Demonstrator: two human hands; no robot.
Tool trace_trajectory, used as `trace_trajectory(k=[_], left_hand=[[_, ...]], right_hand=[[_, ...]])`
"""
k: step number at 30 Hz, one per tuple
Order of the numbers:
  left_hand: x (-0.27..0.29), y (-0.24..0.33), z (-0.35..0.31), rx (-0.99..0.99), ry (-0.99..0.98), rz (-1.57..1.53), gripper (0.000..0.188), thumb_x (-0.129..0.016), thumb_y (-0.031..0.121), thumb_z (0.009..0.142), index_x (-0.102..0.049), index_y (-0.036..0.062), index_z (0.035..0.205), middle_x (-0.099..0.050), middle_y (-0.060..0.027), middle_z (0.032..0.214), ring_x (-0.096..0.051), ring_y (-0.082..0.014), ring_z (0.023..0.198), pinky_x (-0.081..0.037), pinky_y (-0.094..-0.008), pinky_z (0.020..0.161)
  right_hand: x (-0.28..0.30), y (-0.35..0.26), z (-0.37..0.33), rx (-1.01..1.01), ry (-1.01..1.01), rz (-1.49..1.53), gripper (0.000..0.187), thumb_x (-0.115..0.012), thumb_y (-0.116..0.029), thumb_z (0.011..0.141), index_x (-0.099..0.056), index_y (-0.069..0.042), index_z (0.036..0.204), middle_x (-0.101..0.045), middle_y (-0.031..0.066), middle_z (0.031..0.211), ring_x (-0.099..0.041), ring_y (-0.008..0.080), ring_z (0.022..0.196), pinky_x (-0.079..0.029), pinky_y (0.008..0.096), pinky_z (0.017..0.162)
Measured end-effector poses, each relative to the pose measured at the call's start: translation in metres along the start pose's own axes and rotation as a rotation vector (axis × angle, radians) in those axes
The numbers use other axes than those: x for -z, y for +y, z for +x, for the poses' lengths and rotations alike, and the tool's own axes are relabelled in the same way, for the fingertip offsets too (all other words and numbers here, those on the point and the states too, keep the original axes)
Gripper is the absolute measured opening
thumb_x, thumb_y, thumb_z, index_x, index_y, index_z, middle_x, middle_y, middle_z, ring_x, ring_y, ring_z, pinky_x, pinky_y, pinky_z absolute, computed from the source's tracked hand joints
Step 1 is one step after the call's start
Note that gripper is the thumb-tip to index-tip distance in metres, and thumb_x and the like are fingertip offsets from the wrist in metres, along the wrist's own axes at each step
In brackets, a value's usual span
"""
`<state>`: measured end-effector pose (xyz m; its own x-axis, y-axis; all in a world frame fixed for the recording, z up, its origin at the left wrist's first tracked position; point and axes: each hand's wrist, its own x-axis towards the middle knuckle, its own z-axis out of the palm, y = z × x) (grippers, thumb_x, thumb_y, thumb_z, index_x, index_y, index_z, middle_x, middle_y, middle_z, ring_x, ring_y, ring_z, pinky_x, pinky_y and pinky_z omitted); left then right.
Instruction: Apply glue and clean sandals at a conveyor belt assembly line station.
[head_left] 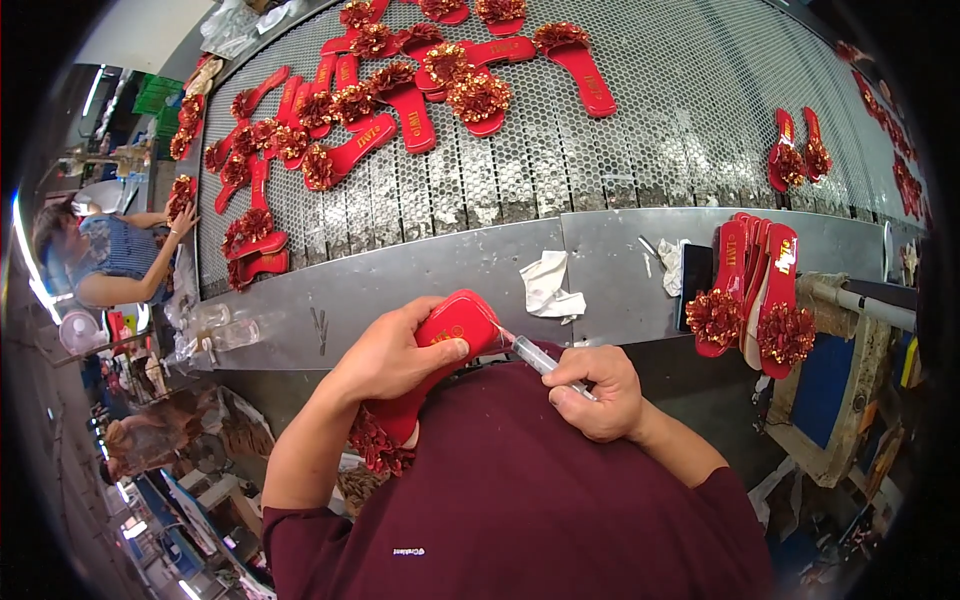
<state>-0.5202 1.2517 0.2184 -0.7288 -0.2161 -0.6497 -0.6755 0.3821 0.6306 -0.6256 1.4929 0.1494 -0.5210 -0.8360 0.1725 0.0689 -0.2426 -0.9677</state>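
Note:
My left hand [395,352] grips a red flat sandal [462,322] by its heel end, sole side up, close to my chest. Its red and gold flower trim [378,445] hangs below my wrist. My right hand [598,388] holds a clear syringe [532,354] like a pen, its tip touching the sandal's edge. Both forearms come out of a maroon shirt.
A perforated metal conveyor [640,110] carries several red flowered sandals [400,90]. A stack of the same sandals [755,300] leans on the metal ledge at right, near a dark phone [694,280] and a crumpled white rag [552,285]. Another person [120,255] works at far left.

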Motion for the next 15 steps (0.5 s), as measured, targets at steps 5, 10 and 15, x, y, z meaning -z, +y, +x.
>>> trace_trajectory(k=[5,10,15], left_hand=[[-0.003,0.006,0.001,-0.003,0.002,-0.017,0.051,-0.069,0.026,0.083,-0.054,-0.0018,0.123,-0.065,-0.0169,0.104,-0.063,-0.0233,0.095,-0.049,-0.0337,0.085],[-0.006,0.012,0.002,0.008,-0.001,-0.031,0.051,-0.069,0.024,0.083,-0.053,-0.0028,0.123,-0.066,-0.0156,0.104,-0.063,-0.0208,0.094,-0.049,-0.0323,0.083],[-0.008,0.017,0.003,0.026,-0.006,-0.059,0.051,-0.069,0.023,0.083,-0.053,-0.0033,0.123,-0.066,-0.0144,0.103,-0.063,-0.0186,0.092,-0.050,-0.0313,0.082]], right_hand=[[0.004,-0.002,-0.003,0.013,0.011,-0.011,0.011,-0.065,0.000,0.075,-0.064,-0.002,0.086,-0.061,0.0065,0.064,-0.056,0.0143,0.052,-0.042,0.0273,0.048],[0.009,-0.006,-0.005,0.005,0.013,-0.019,0.010,-0.065,0.001,0.075,-0.064,-0.001,0.085,-0.060,0.0065,0.063,-0.055,0.0143,0.051,-0.042,0.0276,0.048],[0.013,-0.008,-0.007,0.006,0.018,-0.027,0.010,-0.065,0.001,0.074,-0.063,-0.002,0.084,-0.060,0.0063,0.063,-0.055,0.0141,0.050,-0.042,0.0275,0.047]])
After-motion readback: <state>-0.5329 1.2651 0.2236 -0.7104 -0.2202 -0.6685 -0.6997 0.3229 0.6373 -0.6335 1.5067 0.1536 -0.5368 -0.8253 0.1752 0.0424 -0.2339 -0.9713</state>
